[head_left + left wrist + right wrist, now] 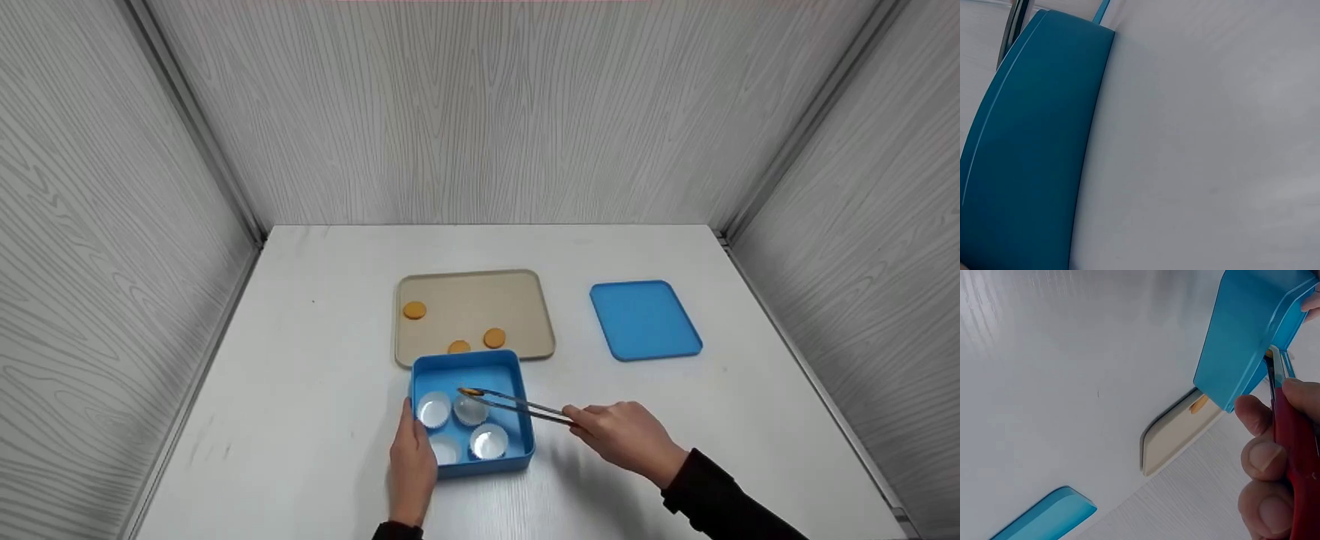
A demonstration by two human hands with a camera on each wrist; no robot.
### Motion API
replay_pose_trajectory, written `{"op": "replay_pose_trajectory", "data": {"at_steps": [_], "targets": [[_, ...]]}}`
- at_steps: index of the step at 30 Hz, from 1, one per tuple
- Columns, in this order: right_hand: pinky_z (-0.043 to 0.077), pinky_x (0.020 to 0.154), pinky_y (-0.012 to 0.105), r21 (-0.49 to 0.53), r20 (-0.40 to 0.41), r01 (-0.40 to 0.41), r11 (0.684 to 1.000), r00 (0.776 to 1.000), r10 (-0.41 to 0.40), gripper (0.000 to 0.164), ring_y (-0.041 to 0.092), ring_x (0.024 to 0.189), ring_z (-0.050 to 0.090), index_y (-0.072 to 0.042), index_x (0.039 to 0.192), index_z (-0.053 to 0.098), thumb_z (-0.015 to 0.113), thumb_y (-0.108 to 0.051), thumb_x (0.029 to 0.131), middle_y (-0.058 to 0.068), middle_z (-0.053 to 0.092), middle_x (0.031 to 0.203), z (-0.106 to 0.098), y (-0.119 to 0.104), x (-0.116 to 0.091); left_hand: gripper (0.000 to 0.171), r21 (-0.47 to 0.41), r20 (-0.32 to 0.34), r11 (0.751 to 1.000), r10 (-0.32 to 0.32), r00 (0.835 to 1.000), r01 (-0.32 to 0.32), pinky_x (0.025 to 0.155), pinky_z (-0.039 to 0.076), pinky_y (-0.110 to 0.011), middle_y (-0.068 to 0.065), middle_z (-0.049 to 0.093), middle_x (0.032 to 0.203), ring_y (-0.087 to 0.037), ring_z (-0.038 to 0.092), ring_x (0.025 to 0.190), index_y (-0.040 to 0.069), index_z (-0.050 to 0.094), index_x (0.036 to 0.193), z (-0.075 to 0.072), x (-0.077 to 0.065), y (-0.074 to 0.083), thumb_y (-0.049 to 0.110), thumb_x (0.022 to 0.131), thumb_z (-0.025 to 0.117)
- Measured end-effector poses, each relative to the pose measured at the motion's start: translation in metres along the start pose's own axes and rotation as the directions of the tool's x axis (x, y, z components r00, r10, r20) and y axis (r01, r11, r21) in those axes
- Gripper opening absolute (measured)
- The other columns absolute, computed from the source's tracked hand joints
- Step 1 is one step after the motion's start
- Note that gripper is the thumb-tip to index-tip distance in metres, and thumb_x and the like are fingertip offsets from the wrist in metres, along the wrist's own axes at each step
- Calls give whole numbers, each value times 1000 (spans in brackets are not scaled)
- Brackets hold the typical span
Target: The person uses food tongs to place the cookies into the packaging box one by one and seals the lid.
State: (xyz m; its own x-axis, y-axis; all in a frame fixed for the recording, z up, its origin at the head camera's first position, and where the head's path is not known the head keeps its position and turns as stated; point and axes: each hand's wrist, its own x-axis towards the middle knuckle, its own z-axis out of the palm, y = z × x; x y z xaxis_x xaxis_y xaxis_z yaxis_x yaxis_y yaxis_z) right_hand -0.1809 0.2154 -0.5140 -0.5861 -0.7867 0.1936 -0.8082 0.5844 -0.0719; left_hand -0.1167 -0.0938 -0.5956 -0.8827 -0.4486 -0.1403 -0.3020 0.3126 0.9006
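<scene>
We gripped red-handled metal tongs [1296, 444] in our right hand [628, 440], pinching an orange disc [471, 391] over the square blue box [487, 467] our left hand [412, 463] clasped

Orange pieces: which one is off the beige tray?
The orange piece between the tips of the tongs in the right hand; the other three lie on the tray.

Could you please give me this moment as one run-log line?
left hand: holds blue box | right hand: grips tongs | tongs: hold orange disc near white cup | tan tray: three discs visible
</scene>
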Motion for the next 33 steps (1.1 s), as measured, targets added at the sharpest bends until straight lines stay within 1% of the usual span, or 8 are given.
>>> {"op": "replay_pose_trajectory", "data": {"at_steps": [3, 6, 9, 14, 18, 21, 25, 33], "targets": [[47, 48, 19, -23, 36, 1, 1000, 999, 0, 19, 4, 51, 54, -14, 112, 70, 74, -20, 95, -4, 73, 76, -1, -2, 3, 52, 5, -5, 1000, 7, 1000, -7, 122, 29, -53, -22, 30, 164, -37, 29, 152, -4, 25, 160, 0, -1, 0, 11, 111, 36], [44, 46, 19, -57, 53, 9, 998, 999, -6, 18, 6, 48, 52, -14, 111, 69, 74, -21, 95, -4, 72, 74, -1, -3, 5, 52, 14, -8, 1000, 8, 1000, -8, 122, 30, -53, -22, 31, 164, -37, 30, 151, -4, 25, 159, 0, -1, 0, 11, 111, 37], [41, 44, 19, -83, 53, 18, 996, 998, -13, 17, 7, 47, 50, -14, 110, 69, 74, -22, 95, -4, 71, 72, -2, -4, 7, 52, 15, -12, 1000, 17, 1000, -16, 122, 30, -53, -23, 31, 163, -37, 30, 151, -4, 26, 159, 1, -1, -1, 11, 111, 37], [39, 43, 19, -92, 54, 18, 996, 998, -13, 16, 7, 46, 48, -14, 108, 68, 74, -22, 95, -3, 70, 71, -2, -6, 9, 52, 12, -8, 1000, 18, 1000, -18, 122, 30, -53, -23, 30, 164, -37, 29, 151, -4, 25, 159, 1, 0, -1, 11, 111, 37], [38, 42, 19, -113, 45, 15, 993, 999, -10, 17, 8, 45, 49, -15, 107, 67, 74, -23, 94, -3, 69, 70, -1, -7, 9, 52, 3, -6, 1000, 20, 1000, -20, 122, 30, -53, -22, 31, 163, -36, 30, 151, -4, 26, 159, 0, -1, -2, 12, 111, 37], [38, 42, 20, -129, 23, 14, 991, 1000, -12, 18, 9, 46, 52, -15, 107, 68, 76, -23, 93, -3, 69, 69, -1, -7, 8, 52, -8, -5, 1000, 25, 1000, -25, 122, 30, -53, -22, 32, 163, -36, 30, 151, -4, 26, 159, 0, -1, -3, 11, 111, 36], [38, 42, 20, -126, 3, 7, 992, 1000, -7, 21, 9, 47, 54, -16, 107, 67, 78, -24, 92, -5, 66, 68, 0, -5, 5, 52, -4, 1, 1000, 17, 1000, -17, 122, 30, -53, -22, 31, 164, -36, 30, 151, -4, 25, 160, 0, -1, -2, 11, 111, 36], [40, 43, 22, -95, 11, -19, 995, 1000, 20, 27, 8, 47, 52, -16, 112, 65, 79, -27, 91, -4, 67, 70, -2, -2, 1, 53, 17, 8, 1000, 3, 1000, -3, 121, 31, -53, -21, 30, 164, -36, 29, 152, -4, 23, 160, 1, 1, -2, 11, 111, 35]]}}
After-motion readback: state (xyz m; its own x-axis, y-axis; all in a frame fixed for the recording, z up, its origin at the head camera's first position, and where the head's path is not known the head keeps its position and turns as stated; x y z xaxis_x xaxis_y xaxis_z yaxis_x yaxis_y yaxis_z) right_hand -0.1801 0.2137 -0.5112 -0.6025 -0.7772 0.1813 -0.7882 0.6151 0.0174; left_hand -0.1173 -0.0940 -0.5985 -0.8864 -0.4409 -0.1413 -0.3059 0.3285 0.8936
